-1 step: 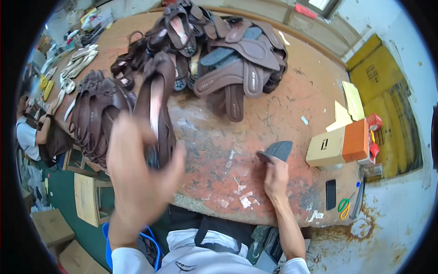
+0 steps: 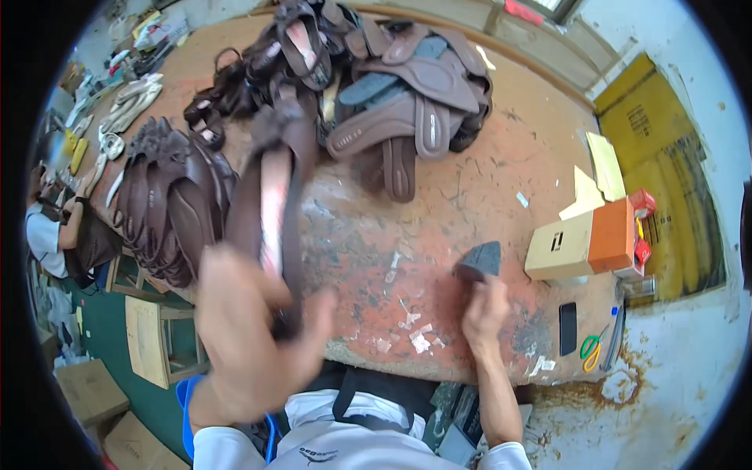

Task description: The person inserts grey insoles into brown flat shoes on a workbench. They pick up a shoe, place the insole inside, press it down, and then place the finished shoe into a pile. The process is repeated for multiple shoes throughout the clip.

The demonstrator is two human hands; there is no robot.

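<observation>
My left hand [image 2: 251, 337] is raised above the near table edge and grips a brown strappy sandal [image 2: 274, 188] by its heel end. The sandal points away from me and its pink insole faces up. My right hand [image 2: 484, 312] rests on the worn red tabletop [image 2: 470, 180], with its fingertips holding a small dark grey wedge-shaped piece [image 2: 479, 261] against the surface. The two hands are well apart.
A heap of brown sandals and straps [image 2: 376, 86] lies at the far middle, and a row of brown sandals [image 2: 172, 204] sits at the left edge. A cardboard box [image 2: 580, 243], a black phone [image 2: 568, 327] and green scissors [image 2: 591, 347] lie to the right. A person [image 2: 55, 227] sits far left.
The sandal in my left hand has turned a little, so its pink insole shows more. My right hand stays on the grey piece.
</observation>
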